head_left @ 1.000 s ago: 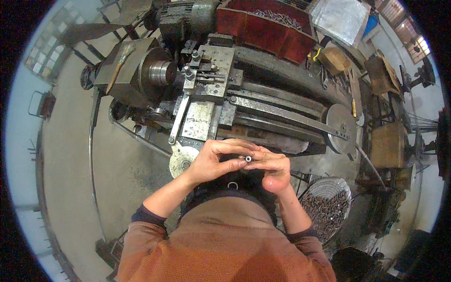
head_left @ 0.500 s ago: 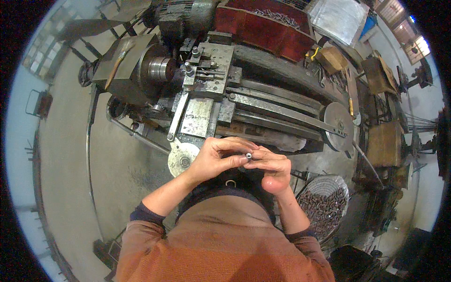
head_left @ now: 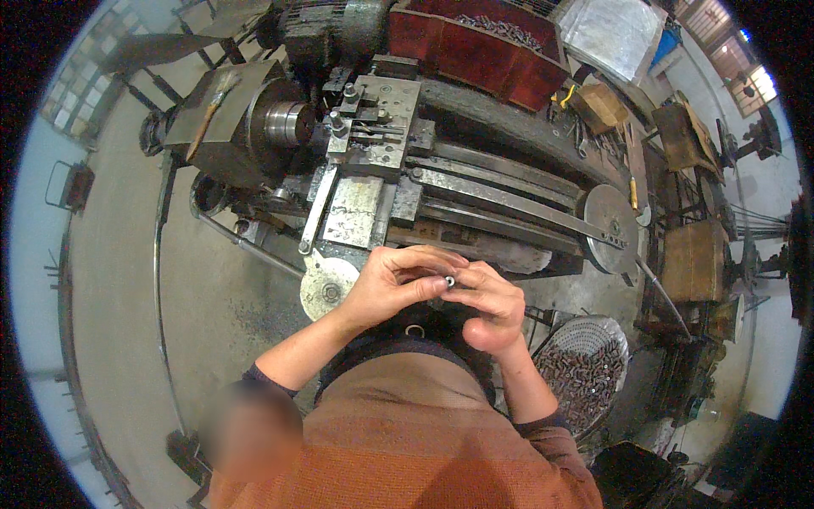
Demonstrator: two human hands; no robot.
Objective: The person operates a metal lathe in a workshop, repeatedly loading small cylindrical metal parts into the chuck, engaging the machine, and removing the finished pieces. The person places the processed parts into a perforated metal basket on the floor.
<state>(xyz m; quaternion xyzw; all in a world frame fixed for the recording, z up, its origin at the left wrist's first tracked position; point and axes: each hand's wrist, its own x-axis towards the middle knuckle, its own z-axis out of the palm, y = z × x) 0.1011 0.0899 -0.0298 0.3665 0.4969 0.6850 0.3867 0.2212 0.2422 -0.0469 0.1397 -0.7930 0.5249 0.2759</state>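
Note:
A small metal piece with a round, hollow-looking end (head_left: 450,282) is between my two hands, in front of my waist. My left hand (head_left: 397,278) pinches it between thumb and fingers. From the other side, my right hand (head_left: 492,304) has its fingers closed against the same piece, its thumb side mostly hidden. Most of the piece's length is covered by fingers. Just beyond my hands stands a lathe, with a shiny round chuck (head_left: 288,124) at left and a tool carriage (head_left: 373,119) in the middle.
A wire basket (head_left: 599,332) full of small metal pieces stands low at my right. Behind the lathe sits a red bin (head_left: 475,53) with similar pieces. A pale hand wheel (head_left: 329,290) is near my left wrist. A brush (head_left: 210,120) lies on the headstock.
Both hands stay nearly in place around the metal piece. My right fingers have bent a little more, and the piece's end has turned slightly.

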